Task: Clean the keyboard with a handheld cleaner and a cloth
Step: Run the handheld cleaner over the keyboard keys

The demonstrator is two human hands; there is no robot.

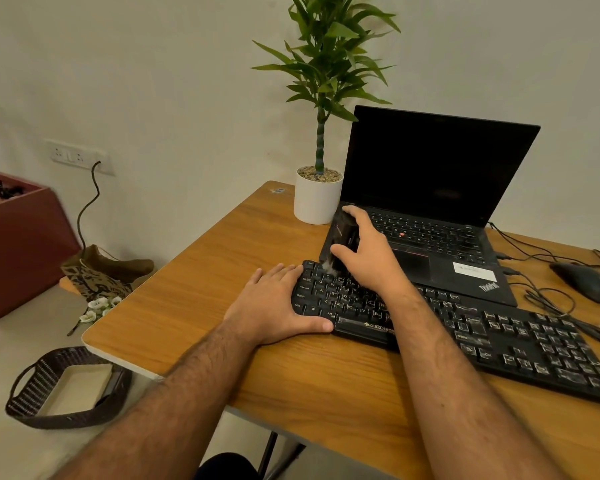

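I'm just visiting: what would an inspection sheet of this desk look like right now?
Surface: wooden table.
Job's things: black keyboard lying flat; dark handheld cleaner tip-down on its upper-left keys; cloth: nothing seen.
Clutter: open laptop, mouse, potted plant.
Hands: left hand steadies the keyboard's left end; right hand grips the cleaner.
Cables: black wires beside the mouse.
Surroundings: woven basket on the floor, wall socket.

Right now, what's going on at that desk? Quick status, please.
Right hand grips handheld cleaner, brush end down on keyboard top-left keys. Left hand flat, steadying keyboard's left end. Laptop close behind; no cloth seen.
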